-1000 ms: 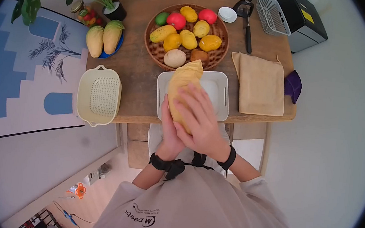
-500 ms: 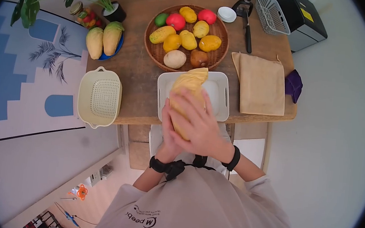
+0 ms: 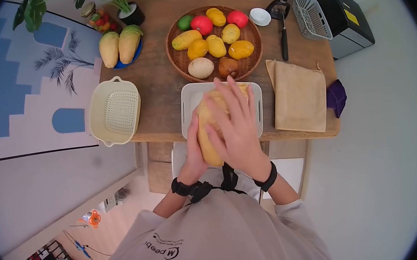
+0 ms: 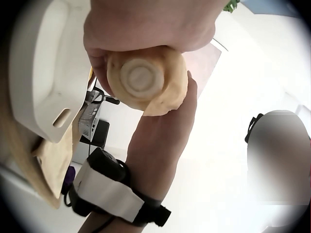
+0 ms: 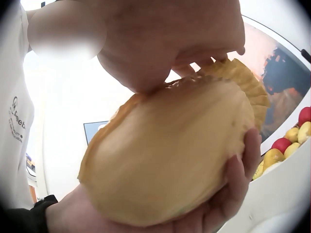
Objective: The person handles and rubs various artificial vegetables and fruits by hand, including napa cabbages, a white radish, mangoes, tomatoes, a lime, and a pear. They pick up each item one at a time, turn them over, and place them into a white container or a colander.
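A pale yellow Chinese cabbage [image 3: 210, 149] is held up over the front of a white tray [image 3: 187, 102], its frilled leaf end pointing away from me. My left hand [image 3: 196, 154] cradles it from below and the left side; in the right wrist view, the left fingers [image 5: 236, 174] curl up around its far side. Across the top lies my right hand [image 3: 243, 139], fingers spread and nearly straight, touching the leaves. The left wrist view shows the cabbage's round white stump [image 4: 142, 80], with one loosened leaf edge beside it.
Behind the tray is a wicker basket [image 3: 169, 55] of fruit. To the left stand a cream colander [image 3: 99, 111] and two more cabbages [image 3: 119, 48] on a blue plate. A folded beige cloth [image 3: 300, 99] lies right, with a black-handled knife [image 3: 284, 44] behind it.
The cabbage has come down toward my body and its leaf end sits lower. My right hand slid forward over its top, fingers spreading. The left hand still supports it.
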A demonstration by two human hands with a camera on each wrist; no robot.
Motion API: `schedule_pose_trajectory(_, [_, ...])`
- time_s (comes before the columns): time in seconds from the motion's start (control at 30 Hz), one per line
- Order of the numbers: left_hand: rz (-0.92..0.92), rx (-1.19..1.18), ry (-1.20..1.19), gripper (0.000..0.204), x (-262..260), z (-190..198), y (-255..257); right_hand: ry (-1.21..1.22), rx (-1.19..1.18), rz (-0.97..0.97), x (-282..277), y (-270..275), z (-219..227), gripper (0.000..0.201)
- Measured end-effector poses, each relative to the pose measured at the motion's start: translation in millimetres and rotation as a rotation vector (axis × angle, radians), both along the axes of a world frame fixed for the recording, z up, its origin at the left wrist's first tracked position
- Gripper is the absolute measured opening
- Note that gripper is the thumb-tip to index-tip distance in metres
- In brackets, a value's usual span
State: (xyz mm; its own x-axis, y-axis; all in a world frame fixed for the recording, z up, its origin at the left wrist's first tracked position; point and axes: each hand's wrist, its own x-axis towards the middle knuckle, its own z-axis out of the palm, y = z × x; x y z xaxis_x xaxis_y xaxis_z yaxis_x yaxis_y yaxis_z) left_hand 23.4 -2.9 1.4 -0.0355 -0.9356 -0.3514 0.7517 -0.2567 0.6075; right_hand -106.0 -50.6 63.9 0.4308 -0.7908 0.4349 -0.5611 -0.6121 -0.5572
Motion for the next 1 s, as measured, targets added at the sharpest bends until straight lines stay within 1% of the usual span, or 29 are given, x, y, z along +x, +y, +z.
schedule_pose_trajectory(0.1, [-0.057, -0.04, 0.104, 0.069, 7.2, 1.9, 8.7, 0.088, 0.009, 0.069, -1.0, 11.5, 10.6, 0.061])
schedule_pose_trajectory(0.2, [-0.103, -0.03, 0.253, 0.069, 13.9, -19.6, 18.4, -0.053, 0.016, -0.077, -6.5, 4.0, 7.5, 0.061])
schedule_pose_trajectory(0.3, [-0.166, 0.026, 0.172, 0.074, 16.5, -24.8, 24.7, -0.024, -0.006, -0.001, -0.8, 18.5, -1.4, 0.059])
schedule_pose_trajectory(0.4, [-0.115, 0.024, 0.166, 0.075, 14.1, -12.2, 17.7, -0.002, -0.161, -0.016, -2.0, 28.8, -15.0, 0.063])
schedule_pose_trajectory(0.5, [-0.151, -0.086, 0.236, 0.073, 13.0, -4.7, 12.8, -0.261, 0.023, -0.119, -7.8, 18.1, -3.2, 0.072])
schedule_pose_trajectory(0.6, [0.014, -0.008, 0.208, 0.064, 3.8, -4.6, 12.7, -0.319, -0.009, 0.013, 6.9, 40.3, -26.7, 0.075])
schedule_pose_trajectory(0.7, [0.044, -0.05, 0.242, 0.06, 3.7, -8.8, 11.0, -0.17, 0.041, 0.107, 0.2, 48.1, -28.4, 0.073])
schedule_pose_trajectory(0.8, [0.041, 0.043, 0.183, 0.058, 4.4, 1.1, 6.8, -0.387, 0.147, 0.004, -2.0, 27.2, -22.2, 0.068])
schedule_pose_trajectory(0.87, [0.026, -0.069, 0.048, 0.057, 4.7, -8.8, 13.6, -0.252, 0.07, 0.018, 2.2, 37.0, -18.9, 0.064])
schedule_pose_trajectory(0.93, [0.013, -0.106, 0.039, 0.056, 5.8, -11.1, 13.7, -0.16, 0.029, 0.05, 2.4, 39.3, -16.6, 0.06])
schedule_pose_trajectory(1.0, [0.009, -0.059, 0.159, 0.053, 6.5, -6.9, 11.1, -0.11, 0.034, 0.104, -2.4, 38.7, -16.1, 0.057])
